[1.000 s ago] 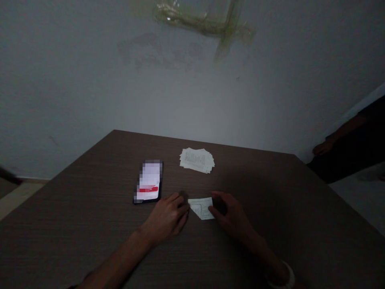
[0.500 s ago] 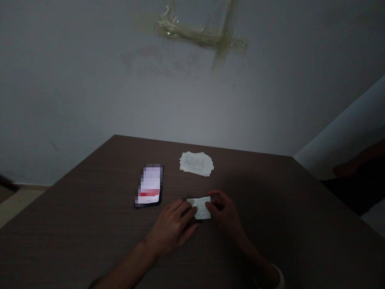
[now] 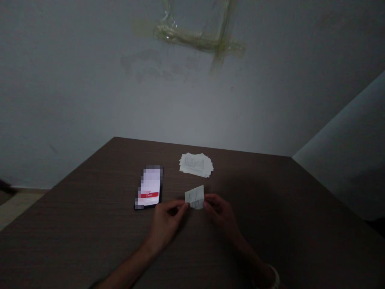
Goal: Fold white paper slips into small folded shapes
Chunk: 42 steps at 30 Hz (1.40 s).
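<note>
A small printed slip of paper (image 3: 195,196) is held up between both hands, creased or bent near its middle. My left hand (image 3: 167,220) pinches its lower left edge between thumb and fingers. On the other side, the thumb and forefinger of my right hand (image 3: 221,210) grip the right edge. Just beyond the slip lies a loose stack of similar printed paper slips (image 3: 196,164), fanned unevenly on the table.
A phone (image 3: 151,186) with a lit, partly blurred screen lies left of the hands on the brown wooden table (image 3: 90,208). Behind the table's far edge rises a grey wall (image 3: 192,108) with yellowed tape (image 3: 195,40) on it.
The slip has been lifted and tilted up from its flatter position. My left hand has shifted from over its left part to a pinch at the edge. A dark shape at far right has mostly left view.
</note>
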Each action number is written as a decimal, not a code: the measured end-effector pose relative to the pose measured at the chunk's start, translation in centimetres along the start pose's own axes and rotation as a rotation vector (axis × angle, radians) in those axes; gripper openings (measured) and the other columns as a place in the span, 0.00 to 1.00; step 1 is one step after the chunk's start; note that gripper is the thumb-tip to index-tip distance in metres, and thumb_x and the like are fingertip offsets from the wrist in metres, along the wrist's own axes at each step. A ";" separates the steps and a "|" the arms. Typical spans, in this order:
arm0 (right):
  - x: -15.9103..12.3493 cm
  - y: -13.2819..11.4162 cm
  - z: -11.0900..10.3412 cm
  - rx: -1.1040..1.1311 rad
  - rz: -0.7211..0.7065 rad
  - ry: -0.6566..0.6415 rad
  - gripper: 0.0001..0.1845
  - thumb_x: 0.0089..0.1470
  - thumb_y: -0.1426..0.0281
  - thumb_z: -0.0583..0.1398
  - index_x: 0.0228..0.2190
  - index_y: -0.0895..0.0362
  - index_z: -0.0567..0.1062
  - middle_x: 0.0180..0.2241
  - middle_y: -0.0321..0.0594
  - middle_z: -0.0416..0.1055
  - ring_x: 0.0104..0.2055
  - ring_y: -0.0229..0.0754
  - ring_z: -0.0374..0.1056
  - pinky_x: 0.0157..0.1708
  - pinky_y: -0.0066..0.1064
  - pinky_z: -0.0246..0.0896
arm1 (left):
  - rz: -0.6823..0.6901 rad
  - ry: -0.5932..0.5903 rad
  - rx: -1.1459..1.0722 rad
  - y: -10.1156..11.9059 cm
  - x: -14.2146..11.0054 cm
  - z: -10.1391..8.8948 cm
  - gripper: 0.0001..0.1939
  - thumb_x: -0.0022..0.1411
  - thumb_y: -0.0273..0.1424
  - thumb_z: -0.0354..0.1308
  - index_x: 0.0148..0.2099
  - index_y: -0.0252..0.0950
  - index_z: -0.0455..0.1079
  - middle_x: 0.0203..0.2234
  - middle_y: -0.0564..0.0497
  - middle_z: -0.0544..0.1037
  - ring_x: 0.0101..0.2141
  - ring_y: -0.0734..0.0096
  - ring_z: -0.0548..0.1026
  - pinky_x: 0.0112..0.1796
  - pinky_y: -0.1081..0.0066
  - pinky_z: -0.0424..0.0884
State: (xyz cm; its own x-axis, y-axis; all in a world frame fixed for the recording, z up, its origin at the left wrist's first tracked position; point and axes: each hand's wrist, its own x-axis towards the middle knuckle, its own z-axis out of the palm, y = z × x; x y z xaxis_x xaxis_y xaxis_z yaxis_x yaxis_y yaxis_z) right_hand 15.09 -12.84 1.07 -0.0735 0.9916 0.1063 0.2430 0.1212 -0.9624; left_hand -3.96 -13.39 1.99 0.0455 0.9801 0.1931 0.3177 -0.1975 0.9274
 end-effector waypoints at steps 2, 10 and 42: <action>0.1 0.2 0.4 0.007 0.026 -0.008 0.13 0.54 0.61 0.60 0.34 0.58 0.76 0.32 0.42 0.76 0.33 0.43 0.71 0.32 0.30 0.63 | -0.069 -0.032 -0.073 0.2 0.0 0.1 0.11 0.59 0.35 0.59 0.34 0.35 0.79 0.31 0.48 0.82 0.33 0.62 0.78 0.35 0.68 0.73; 0.6 0.3 -1.0 -0.002 0.027 -0.001 0.12 0.54 0.62 0.61 0.31 0.59 0.77 0.30 0.40 0.77 0.32 0.43 0.72 0.31 0.29 0.64 | 0.297 0.016 0.300 -1.3 0.3 -1.2 0.23 0.60 0.28 0.57 0.57 0.33 0.64 0.48 0.40 0.74 0.42 0.59 0.75 0.40 0.61 0.74; -1.1 1.1 -1.9 -0.746 -0.429 -0.223 0.07 0.52 0.71 0.62 0.35 0.52 0.78 0.44 0.38 0.73 0.45 0.43 0.65 0.47 0.37 0.59 | 0.728 -0.557 0.552 -0.8 0.0 -1.2 0.12 0.60 0.21 0.49 0.41 0.34 0.72 0.35 0.47 0.76 0.39 0.63 0.73 0.43 0.61 0.70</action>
State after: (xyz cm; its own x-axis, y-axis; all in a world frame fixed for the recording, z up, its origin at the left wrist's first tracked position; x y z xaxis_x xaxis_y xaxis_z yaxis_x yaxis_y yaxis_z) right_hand 17.33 -13.74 0.38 -0.4709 0.8316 0.2943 0.7126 0.5553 -0.4288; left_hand -5.34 -13.28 1.59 0.7789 0.5281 0.3382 0.4181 -0.8393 0.3477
